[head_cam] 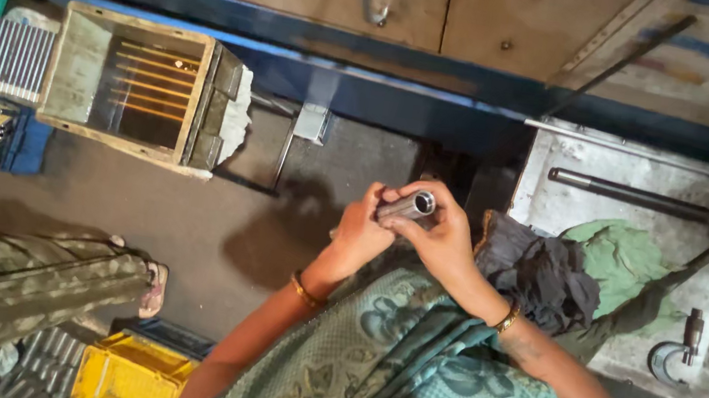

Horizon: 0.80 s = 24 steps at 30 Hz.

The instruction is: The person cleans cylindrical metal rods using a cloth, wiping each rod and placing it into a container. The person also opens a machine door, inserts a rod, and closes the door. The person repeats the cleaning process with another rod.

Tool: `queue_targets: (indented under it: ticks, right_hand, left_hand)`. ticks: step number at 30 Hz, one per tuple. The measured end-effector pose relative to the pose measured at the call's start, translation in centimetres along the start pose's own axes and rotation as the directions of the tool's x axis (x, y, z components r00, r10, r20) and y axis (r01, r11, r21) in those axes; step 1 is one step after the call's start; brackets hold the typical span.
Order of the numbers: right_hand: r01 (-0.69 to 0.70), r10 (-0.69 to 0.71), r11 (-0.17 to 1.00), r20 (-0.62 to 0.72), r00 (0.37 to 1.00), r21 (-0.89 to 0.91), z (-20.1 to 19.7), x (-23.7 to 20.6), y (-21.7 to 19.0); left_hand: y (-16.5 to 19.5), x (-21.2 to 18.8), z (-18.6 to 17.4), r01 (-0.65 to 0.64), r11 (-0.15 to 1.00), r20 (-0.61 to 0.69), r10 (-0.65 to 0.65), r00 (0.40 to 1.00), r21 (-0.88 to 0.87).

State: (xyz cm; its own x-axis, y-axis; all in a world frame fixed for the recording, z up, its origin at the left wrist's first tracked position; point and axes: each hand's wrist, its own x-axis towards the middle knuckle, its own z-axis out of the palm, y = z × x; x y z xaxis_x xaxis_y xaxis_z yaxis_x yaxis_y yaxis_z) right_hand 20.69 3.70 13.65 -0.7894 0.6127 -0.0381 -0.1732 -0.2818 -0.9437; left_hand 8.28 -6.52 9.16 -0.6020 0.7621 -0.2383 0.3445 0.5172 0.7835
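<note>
Short metal tube (pixel 408 206) is being gripped by left hand (pixel 361 233) & right hand (pixel 440 240), both closed round it; apparently being inspected, so steady turning w/ fingers is being called for.

The scene is dim and warm-toned, with soft light that seems to fall from above. A broad dark shadow spreads on the floor (pixel 184 211) just left of the left hand (pixel 359 232). The open end of the metal tube (pixel 410 205) between both hands catches a small bright glint (the sharpest spot in view). To the right of the right hand (pixel 442 240), the pale metal tray (pixel 632 222) looks washed and slightly glary. Edges bend outward and the corners soften into murk.
</note>
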Motion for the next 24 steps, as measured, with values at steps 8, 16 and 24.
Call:
queue_targets:
  ticks: [8, 16, 24]
  right_hand:
    - [0.150, -0.100, 0.976, 0.288, 0.952, -0.156, -2.6, -2.3, 0.3]
    - [0.004, 0.003, 1.000, 0.325, 0.946, -0.021, -4.2, -2.9, 0.6]
    - [-0.025, 0.031, 0.999, 0.328, 0.944, -0.024, -4.6, -2.9, 1.6]
  left_hand:
    - [-2.2, 0.1, -1.3, -0.461, 0.888, 0.184, 0.451, 0.873, 0.009]
    - [-1.7, 0.5, -2.3, -0.538, 0.839, 0.265, 0.503, 0.823, 0.079]
    - [-0.6, 1.0, -4.1, -0.499, 0.801, 0.385, 0.369, 0.846, 0.330]
